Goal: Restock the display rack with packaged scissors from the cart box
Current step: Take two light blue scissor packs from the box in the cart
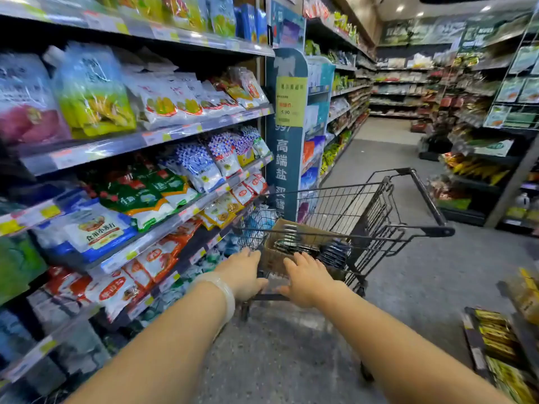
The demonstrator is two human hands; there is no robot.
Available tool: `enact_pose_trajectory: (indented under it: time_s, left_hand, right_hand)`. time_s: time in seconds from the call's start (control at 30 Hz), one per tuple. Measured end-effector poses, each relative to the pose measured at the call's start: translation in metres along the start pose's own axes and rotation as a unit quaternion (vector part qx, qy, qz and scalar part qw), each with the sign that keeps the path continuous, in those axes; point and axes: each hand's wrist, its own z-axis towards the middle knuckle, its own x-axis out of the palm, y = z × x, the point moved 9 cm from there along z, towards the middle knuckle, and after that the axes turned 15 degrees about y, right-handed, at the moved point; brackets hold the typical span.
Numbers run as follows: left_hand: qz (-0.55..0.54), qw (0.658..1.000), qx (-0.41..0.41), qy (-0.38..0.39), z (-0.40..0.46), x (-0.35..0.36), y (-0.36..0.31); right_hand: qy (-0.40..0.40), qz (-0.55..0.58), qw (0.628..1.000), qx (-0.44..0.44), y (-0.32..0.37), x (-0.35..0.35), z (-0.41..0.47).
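Supermarket aisle, head view. Left of the frame: tiered shelves [122,147] stocked with bagged goods, price tags along their edges. Lower centre: the left hand [243,275], a pale bangle [221,290] on its wrist, grips the near rim of a dark wire cart [376,208], fingers curled over the bar. Just right of it, the right hand [306,279] rests on the same rim with fingers extended and slightly spread, holding nothing. Centre, inside the cart basket just beyond both hands: an open brown cardboard box [280,231] containing the packaged scissors [294,243], seen as flat, dark packs with pale edges, stacked and leaning; motion blur hides finer detail. Lower right of the frame: a low display of yellow packets [495,339] on the floor.
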Motion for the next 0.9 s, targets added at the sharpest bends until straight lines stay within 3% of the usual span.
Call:
enact_pose_trajectory:
  time_s: [0.27, 0.57, 0.9]
  left_hand:
    - [0.007, 0.999, 0.045, 0.027, 0.149, -0.085, 0.043]
    - [0.028, 0.994, 0.088, 0.057, 0.295, -0.119, 0.039]
    - [0.004, 0.992, 0.055, 0.112, 0.479, -0.161, 0.042]
  right_hand:
    - [0.026, 0.029, 0.997, 0.066, -0.043, -0.055, 0.139]
    - [0.050, 0.053, 0.991, 0.115, -0.125, -0.084, 0.255]
    - [0.084, 0.066, 0.989, 0.101, -0.228, -0.128, 0.420]
